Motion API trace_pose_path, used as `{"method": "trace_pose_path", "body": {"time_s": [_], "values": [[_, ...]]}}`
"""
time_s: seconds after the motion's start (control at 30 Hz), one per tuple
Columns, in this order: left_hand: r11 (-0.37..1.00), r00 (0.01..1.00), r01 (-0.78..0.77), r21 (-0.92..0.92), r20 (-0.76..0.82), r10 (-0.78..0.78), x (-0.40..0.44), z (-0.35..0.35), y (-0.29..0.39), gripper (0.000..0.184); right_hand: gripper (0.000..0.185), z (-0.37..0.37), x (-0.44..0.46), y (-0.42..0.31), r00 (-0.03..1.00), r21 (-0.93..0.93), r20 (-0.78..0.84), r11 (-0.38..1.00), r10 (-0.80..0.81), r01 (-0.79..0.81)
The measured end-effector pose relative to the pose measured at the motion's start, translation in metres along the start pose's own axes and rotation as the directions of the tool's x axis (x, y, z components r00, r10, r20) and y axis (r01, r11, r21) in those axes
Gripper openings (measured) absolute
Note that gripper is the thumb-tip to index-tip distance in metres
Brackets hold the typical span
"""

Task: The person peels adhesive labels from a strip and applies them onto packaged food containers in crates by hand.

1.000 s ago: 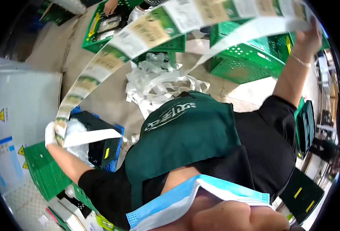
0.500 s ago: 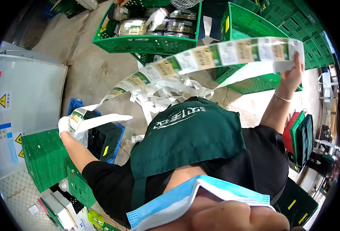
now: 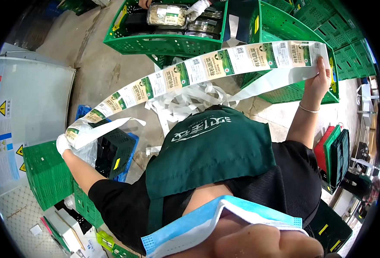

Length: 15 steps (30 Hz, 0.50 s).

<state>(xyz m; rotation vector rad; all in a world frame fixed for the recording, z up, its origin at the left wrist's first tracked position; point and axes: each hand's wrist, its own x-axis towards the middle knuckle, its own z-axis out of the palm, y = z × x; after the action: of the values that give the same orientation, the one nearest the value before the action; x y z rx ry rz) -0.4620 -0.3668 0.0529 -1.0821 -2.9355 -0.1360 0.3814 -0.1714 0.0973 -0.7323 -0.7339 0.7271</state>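
Note:
A long strip of printed labels, green, beige and white, spans the space between my two hands in a raised arc. My gloved left hand grips its lower end beside the green stacked crates. A loose white tail of the strip curls from there. At the right, my bare right hand pinches the other end. White backing paper runs down from it towards a tangle of white ribbon in front of my apron.
A co-worker's gloved hand holds a clear-lidded food pack over a green crate of dark packs. Another green crate stands to its right. Left are stacked green crates, a dark crate and a white cabinet.
The label strip is pulled straighter, its printed side turned more towards me. Both my hands have shifted slightly, the right one a little lower and inward. The co-worker has lifted a food pack.

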Motion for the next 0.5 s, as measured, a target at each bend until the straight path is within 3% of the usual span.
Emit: {"method": "trace_pose_path", "body": {"time_s": [0.07, 0.13, 0.17, 0.23, 0.27, 0.33, 0.5], "values": [[0.999, 0.999, -0.026, -0.039, -0.048, 0.024, -0.007, -0.006, 0.004, 0.035, 0.012, -0.002, 0.001, 0.003, 1.000, 0.018, 0.001, 1.000, 0.011, -0.011], [0.949, 0.995, 0.081, -0.304, -0.030, -0.095, -0.023, -0.026, 0.026, 0.034, 0.012, -0.003, 0.005, 0.006, 1.000, 0.037, -0.003, 0.999, 0.020, -0.020], [0.949, 0.995, 0.081, -0.303, -0.031, -0.095, -0.021, -0.027, 0.025, 0.034, 0.013, -0.004, 0.007, 0.007, 0.999, 0.042, -0.008, 0.999, 0.032, -0.031], [0.998, 0.998, -0.063, 0.011, -0.031, 0.063, -0.011, -0.030, 0.015, 0.034, 0.013, -0.005, 0.010, 0.010, 0.999, 0.049, -0.012, 0.998, 0.045, -0.044], [0.998, 0.998, -0.062, 0.011, -0.033, 0.062, -0.006, -0.026, 0.006, 0.034, 0.013, -0.007, 0.010, 0.012, 0.998, 0.051, -0.027, 0.997, 0.056, -0.054], [0.978, 0.997, -0.017, -0.209, -0.076, 0.001, 0.003, -0.013, -0.010, 0.034, 0.014, -0.009, 0.011, 0.016, 0.997, 0.054, -0.043, 0.997, 0.064, -0.062], [0.986, 0.995, -0.009, -0.164, -0.098, -0.007, 0.000, -0.009, -0.016, 0.035, 0.015, -0.008, 0.009, 0.020, 0.996, 0.071, -0.013, 0.993, 0.091, -0.090]]}}
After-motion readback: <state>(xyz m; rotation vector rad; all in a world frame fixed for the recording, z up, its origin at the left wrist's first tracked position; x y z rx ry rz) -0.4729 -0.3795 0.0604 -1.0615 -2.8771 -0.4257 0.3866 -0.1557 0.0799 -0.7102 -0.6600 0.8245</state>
